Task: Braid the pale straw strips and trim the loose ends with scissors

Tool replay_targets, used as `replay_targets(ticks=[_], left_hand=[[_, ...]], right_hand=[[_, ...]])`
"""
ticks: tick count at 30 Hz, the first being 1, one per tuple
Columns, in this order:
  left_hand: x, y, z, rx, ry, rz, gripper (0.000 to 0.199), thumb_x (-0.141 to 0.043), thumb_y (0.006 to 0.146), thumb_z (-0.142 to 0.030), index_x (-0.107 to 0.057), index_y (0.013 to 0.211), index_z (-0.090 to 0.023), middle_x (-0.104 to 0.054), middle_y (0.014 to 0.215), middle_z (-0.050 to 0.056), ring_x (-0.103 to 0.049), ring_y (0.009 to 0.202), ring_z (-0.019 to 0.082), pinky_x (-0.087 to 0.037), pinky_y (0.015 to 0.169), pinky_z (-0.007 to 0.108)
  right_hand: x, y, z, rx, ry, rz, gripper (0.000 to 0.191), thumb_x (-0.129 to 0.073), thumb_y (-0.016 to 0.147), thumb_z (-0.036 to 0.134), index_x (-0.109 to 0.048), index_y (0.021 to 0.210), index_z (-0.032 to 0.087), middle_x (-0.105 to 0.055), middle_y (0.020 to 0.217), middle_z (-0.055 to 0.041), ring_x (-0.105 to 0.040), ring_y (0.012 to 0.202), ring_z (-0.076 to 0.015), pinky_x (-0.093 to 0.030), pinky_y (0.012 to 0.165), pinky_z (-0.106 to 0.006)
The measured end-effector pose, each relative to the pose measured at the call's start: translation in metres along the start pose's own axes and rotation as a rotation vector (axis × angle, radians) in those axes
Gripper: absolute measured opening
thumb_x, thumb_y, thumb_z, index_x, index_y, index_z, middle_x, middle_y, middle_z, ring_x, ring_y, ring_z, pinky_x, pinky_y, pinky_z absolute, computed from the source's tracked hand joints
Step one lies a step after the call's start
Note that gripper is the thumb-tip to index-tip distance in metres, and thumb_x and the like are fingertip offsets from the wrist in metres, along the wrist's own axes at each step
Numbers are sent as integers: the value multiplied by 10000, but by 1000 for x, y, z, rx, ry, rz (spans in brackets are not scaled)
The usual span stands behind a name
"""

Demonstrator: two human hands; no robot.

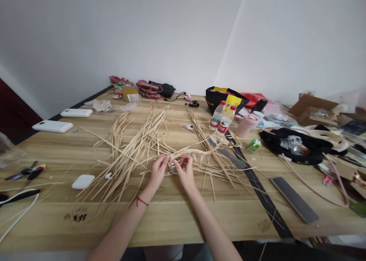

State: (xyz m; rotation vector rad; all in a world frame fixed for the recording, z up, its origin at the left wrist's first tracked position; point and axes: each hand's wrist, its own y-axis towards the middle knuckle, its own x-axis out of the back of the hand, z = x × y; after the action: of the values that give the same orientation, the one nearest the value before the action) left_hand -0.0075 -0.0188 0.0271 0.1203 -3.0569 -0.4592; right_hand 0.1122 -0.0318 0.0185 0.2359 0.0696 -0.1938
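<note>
At the middle of the wooden table (183,219), my left hand (159,170) and my right hand (185,171) are close together. Both pinch the near end of a braided straw piece (194,152), which runs off to the right with loose strands sticking out. My left hand's thumb and fingertips are closed on it, and my right hand's fingers bend around it just beside them. Loose straw strips (134,150) lie in a large heap to the left, and more strips (219,158) spread out to the right. A small round object under my right hand is partly hidden.
Two bottles (221,120), a pink cup (246,125) and a black bag (223,99) stand at the back right. A dark phone (294,199) lies at the right, a white case (83,181) at the left. Two white devices (52,126) are by the left edge.
</note>
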Motion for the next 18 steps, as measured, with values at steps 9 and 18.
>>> replay_targets(ticks=[9,18], left_hand=[[-1,-1,-4,-2,-46,154,344,-529,810,-491,-525,680,-172,-442,659,-7,-406,603,121,-339,536,227],[-6,-3,6,111,-146,132,351,-543,810,-473,-479,646,-170,-378,567,-39,-344,516,85,-290,476,213]], right_hand=[[0,2,-1,-18,50,10,333,-626,760,406,-419,948,226,-487,871,-2,-506,792,-135,-441,761,-281],[3,4,-12,-48,-57,33,444,-470,848,497,-431,1157,181,-555,1133,-107,-525,1071,-201,-403,939,-353]])
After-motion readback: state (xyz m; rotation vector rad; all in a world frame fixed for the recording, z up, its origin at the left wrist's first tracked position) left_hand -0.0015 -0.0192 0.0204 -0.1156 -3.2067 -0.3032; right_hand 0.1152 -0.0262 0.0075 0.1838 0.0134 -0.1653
